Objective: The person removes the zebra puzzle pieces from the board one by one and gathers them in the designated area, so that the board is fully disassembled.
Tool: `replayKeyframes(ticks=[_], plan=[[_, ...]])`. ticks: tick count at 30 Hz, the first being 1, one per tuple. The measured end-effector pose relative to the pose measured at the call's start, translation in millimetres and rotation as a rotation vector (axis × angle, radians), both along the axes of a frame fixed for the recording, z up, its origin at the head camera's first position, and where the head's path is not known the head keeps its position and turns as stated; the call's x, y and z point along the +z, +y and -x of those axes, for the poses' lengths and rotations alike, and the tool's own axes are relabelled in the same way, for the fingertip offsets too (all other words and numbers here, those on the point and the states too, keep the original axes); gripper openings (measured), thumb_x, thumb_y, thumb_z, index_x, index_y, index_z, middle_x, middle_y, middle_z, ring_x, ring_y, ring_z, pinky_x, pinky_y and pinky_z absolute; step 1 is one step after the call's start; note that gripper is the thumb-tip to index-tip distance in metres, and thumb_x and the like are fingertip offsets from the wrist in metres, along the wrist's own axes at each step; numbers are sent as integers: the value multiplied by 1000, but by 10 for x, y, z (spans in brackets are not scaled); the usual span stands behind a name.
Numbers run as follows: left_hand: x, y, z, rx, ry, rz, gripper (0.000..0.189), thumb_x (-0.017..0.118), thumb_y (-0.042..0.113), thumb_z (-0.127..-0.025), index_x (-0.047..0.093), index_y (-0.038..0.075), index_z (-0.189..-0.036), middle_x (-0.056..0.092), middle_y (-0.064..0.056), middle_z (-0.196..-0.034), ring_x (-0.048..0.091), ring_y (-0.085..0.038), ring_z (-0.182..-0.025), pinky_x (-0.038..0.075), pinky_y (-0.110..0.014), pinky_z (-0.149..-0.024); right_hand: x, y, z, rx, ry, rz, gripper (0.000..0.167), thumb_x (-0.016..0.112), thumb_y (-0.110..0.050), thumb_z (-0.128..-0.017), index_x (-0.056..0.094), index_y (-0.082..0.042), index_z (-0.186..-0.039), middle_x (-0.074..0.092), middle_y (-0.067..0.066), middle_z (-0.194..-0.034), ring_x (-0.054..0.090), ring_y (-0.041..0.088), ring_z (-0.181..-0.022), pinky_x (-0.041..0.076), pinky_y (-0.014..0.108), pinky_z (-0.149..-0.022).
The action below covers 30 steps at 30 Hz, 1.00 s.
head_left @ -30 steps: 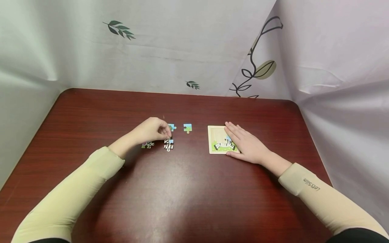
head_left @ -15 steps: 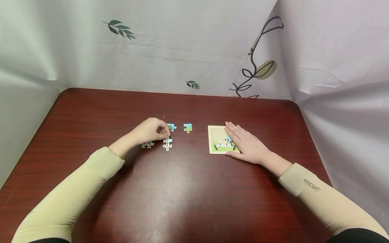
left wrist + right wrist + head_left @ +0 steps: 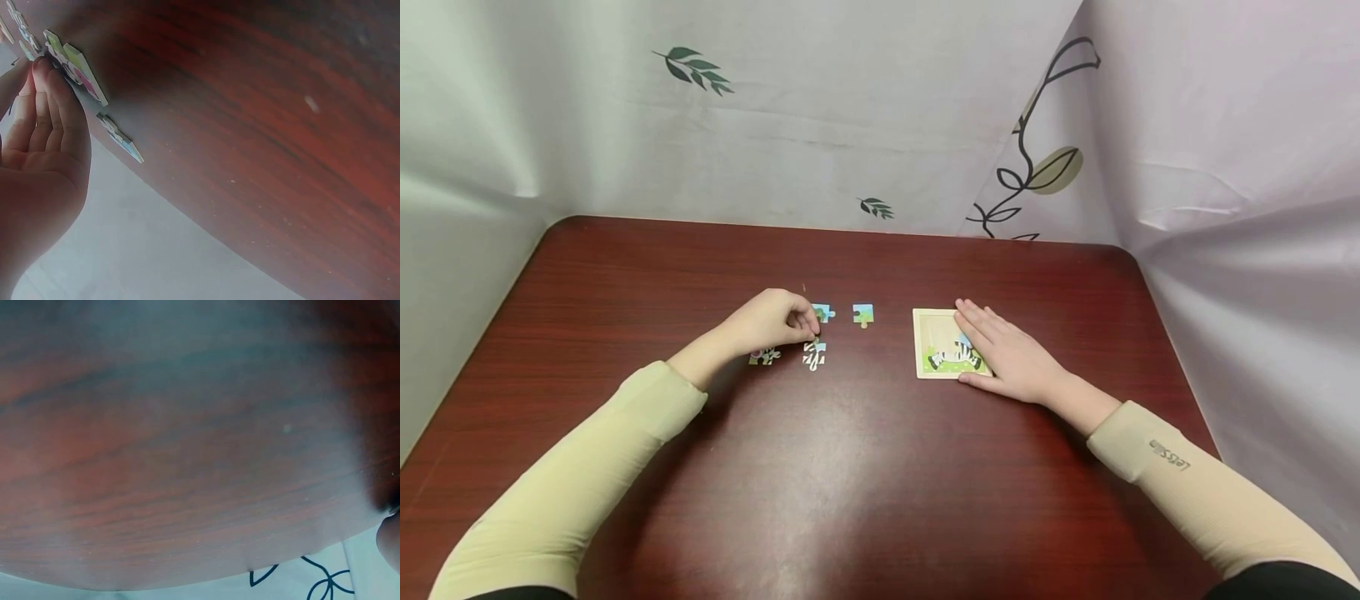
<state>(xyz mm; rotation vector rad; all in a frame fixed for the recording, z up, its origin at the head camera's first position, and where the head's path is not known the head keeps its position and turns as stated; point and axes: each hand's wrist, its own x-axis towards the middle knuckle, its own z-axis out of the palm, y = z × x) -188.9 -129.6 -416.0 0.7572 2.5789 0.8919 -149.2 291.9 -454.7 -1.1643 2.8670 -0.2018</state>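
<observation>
In the head view my left hand [image 3: 775, 321] pinches a black-and-white striped puzzle piece [image 3: 814, 355] by its top end, thumb against fingertips. Light glares off that piece; whether it touches the table is unclear. A blue-and-green piece [image 3: 823, 313] lies partly behind those fingers, and a green, pink and striped piece [image 3: 764, 357] shows below the palm. My right hand [image 3: 1011, 354] rests with straight fingers over the right side of a square wooden puzzle tray [image 3: 919, 346]. Zebra legs and grass fill the tray's lower part; the hand hides its right edge.
Another blue-and-green piece [image 3: 863, 315] lies between the left hand and the tray. The dark red wooden table [image 3: 865, 467] ends at a pale curtain [image 3: 820, 125] behind it and on both sides. In the left wrist view a loose piece [image 3: 120, 137] lies near the table edge.
The striped piece has shifted slightly left and now catches more glare. My left fingers have moved slightly left with it. The right hand and tray stay put.
</observation>
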Motion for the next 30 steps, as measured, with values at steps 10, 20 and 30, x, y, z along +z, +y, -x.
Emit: replayKeyframes(ticks=[10, 20, 30], plan=[[32, 116, 39, 3, 30, -10, 6, 76, 5, -95, 78, 9, -91, 78, -3, -88, 72, -17, -85, 61, -36, -84, 13, -1, 0, -8, -13, -2, 97, 68, -51, -98, 23, 1, -167, 19, 19, -177, 22, 35, -165, 24, 52, -133], [129, 477, 96, -30, 48, -49, 5, 75, 9, -95, 78, 9, -92, 78, -3, -89, 72, -18, -86, 60, -36, -85, 10, 1, 1, -24, -21, -4, 98, 67, -54, -98, 24, -1, -167, 19, 16, -178, 21, 33, -165, 24, 51, -133], [199, 896, 154, -94, 78, -51, 7, 75, 13, -97, 78, 10, -91, 77, -2, -86, 73, -18, -87, 60, -34, -87, 13, -17, -11, -53, -34, 4, 99, 69, -56, -97, 25, -1, -167, 19, 15, -178, 20, 32, -165, 22, 51, -133]])
